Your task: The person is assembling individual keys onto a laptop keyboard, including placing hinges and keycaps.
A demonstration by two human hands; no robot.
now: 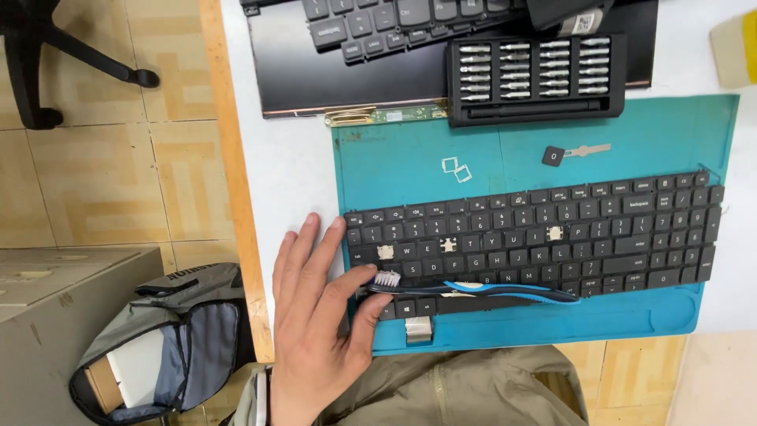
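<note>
Teal mat (394,162) lay on the desk (288,166), bearing a black laptop keyboard (599,233) with several keycaps missing. The left hand (315,331) lay flat at the keyboard's left end, its grip open, fingertips touching a blue toothbrush (505,290) lying across the lower keys.

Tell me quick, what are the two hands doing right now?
Left hand: open, fingers spread flat at the end of the keyboard, thumb by the toothbrush head; holding nothing.
Right hand: not in view.

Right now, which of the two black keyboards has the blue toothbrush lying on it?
The long black keyboard on the teal mat, beside the left hand; the blue toothbrush lies along its lower rows. The other keyboard sits at the top edge.
</note>
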